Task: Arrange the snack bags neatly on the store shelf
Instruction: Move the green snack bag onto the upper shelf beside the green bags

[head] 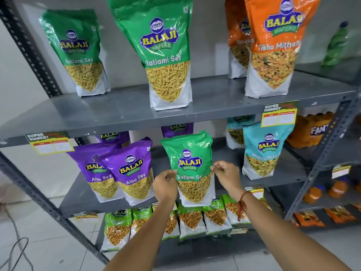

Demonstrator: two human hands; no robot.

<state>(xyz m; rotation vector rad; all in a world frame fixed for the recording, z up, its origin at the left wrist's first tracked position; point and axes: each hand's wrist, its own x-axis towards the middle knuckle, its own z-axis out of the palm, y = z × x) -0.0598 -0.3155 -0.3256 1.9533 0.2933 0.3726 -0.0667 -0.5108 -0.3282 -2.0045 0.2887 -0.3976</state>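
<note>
Green Ratlami Sev bag (190, 167) is held upright before the middle shelf (82, 196), left hand (165, 185) and right hand (226, 176) each pinching a side edge, purple bags (134, 171) beside it.

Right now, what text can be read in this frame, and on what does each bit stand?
"BALAJI WAFERS Ratlami Sev": held green bag, two green bags on top shelf.
"Tikha Mitha": front orange bag.
"Aloo Sev": purple bags.
"Khatta Mitha": front teal bag.
"SUPER MARKET": shelf tags.
"FAN", cut off: orange pack.
Bottom-shelf green bags, tag boxes: blurred.
</note>
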